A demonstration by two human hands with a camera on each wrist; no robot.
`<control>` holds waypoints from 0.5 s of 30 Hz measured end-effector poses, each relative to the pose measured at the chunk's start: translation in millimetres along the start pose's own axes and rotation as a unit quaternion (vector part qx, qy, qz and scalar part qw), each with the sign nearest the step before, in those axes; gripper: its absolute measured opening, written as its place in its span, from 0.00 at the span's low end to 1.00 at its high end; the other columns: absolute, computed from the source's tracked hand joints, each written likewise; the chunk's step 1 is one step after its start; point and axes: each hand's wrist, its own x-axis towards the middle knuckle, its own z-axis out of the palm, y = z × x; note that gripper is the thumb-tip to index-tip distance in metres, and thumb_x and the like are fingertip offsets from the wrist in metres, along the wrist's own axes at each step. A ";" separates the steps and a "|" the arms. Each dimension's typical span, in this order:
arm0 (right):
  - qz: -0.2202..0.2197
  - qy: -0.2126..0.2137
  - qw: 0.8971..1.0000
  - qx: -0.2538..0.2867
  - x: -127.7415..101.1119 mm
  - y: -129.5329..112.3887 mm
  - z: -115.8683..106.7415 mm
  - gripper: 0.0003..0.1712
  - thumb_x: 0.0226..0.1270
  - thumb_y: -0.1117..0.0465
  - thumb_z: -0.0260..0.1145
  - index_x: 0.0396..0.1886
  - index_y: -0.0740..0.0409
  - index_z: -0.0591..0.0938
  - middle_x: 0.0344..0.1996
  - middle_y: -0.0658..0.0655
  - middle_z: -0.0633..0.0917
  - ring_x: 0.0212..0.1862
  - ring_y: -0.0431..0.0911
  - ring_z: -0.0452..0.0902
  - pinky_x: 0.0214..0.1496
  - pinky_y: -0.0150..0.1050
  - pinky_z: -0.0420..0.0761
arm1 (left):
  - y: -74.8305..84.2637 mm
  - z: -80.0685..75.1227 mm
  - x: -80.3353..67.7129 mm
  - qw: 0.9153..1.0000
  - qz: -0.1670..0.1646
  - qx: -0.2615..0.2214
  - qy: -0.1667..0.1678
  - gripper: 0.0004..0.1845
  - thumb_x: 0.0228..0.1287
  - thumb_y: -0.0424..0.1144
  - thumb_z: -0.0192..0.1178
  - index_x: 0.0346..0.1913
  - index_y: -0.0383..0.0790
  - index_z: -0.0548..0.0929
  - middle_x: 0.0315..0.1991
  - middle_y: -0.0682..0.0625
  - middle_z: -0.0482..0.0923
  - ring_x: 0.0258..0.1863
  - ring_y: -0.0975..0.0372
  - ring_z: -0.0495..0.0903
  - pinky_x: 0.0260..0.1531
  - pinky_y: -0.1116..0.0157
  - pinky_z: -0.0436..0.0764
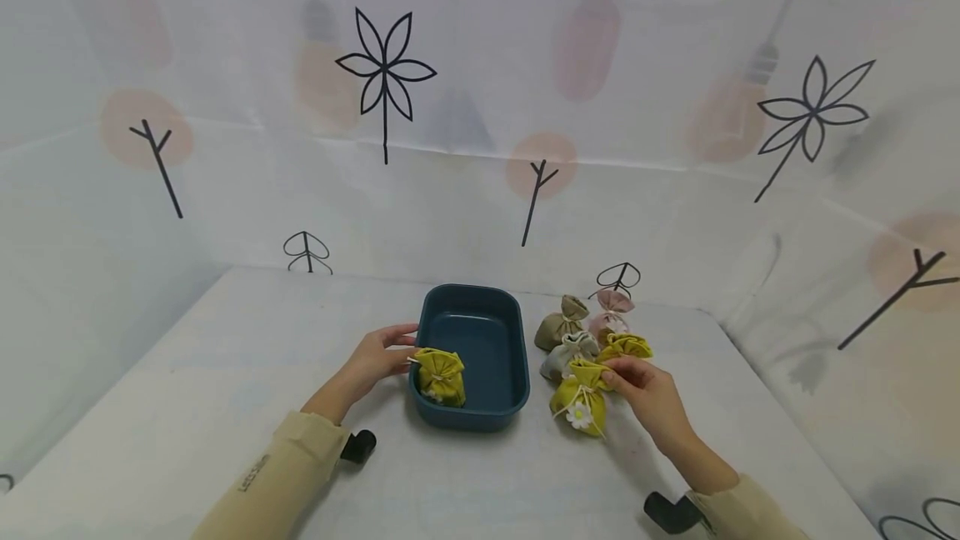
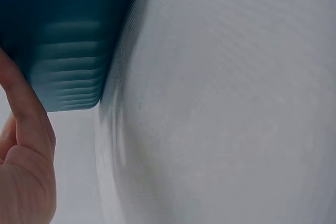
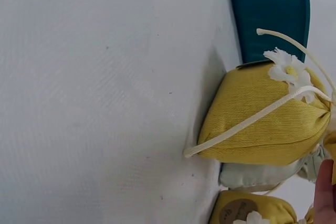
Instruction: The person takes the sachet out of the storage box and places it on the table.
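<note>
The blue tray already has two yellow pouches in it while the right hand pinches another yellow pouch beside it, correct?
Not quite: the head view shows the blue tray with one yellow pouch inside. The right hand does pinch another yellow pouch beside it.

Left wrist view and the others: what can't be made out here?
- Left wrist: dark teal plastic tub is motion-blurred; left hand cut by the frame edge, contact unclear.
- Right wrist: only a fingertip of the right hand shows; grip on the yellow cloth pouch hidden.
- Head: pouch labels too small.
</note>
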 end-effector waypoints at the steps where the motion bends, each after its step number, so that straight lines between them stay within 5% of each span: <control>1: 0.000 -0.001 1.000 0.002 -0.7 -0.2 -0.4 0.13 0.64 0.63 0.64 0.45 0.68 0.80 0.41 0.59 0.81 0.37 0.40 0.75 0.41 0.35 0.80 | 0.0 -0.1 0.1 1.000 0.000 0.000 0.000 0.26 0.60 0.32 0.62 0.63 0.42 0.72 0.53 0.40 0.74 0.38 0.59 0.80 0.39 0.63 0.81; 15: -0.061 -0.003 0.997 0.049 -5.5 -1.8 -4.7 0.19 0.60 0.58 0.67 0.46 0.69 0.80 0.43 0.64 0.82 0.40 0.37 0.78 0.40 0.32 0.81 | -1.3 0.1 1.2 1.000 0.001 0.002 0.001 0.25 0.60 0.31 0.62 0.62 0.41 0.73 0.53 0.41 0.75 0.37 0.59 0.80 0.39 0.63 0.82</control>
